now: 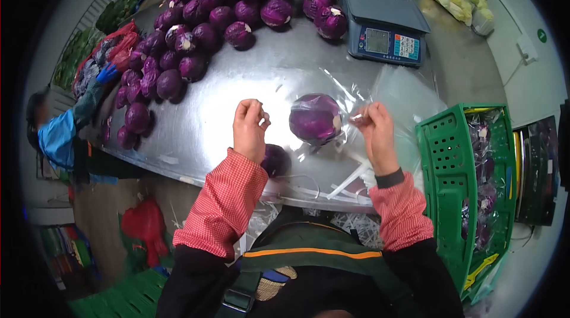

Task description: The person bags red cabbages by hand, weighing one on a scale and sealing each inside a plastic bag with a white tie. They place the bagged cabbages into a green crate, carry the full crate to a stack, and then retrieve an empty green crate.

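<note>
A red cabbage (314,121) with clear plastic film over it sits on the metal table between my two hands. My right hand (378,133) is at its right side, fingers pinched on the clear plastic film (350,117). To its left, my left hand (250,128) is raised with curled fingers pressed together, apart from the cabbage. Whatever those fingers hold, if anything, I cannot make out. Another red cabbage (275,161) lies near the table's front edge, partly hidden by my left wrist.
Several red cabbages (205,36) are heaped at the back left. A digital scale (386,21) stands at the back right, with clear plastic bags (409,92) before it. On the right, a green crate (445,157) holds wrapped cabbages. A person (59,134) works at the left.
</note>
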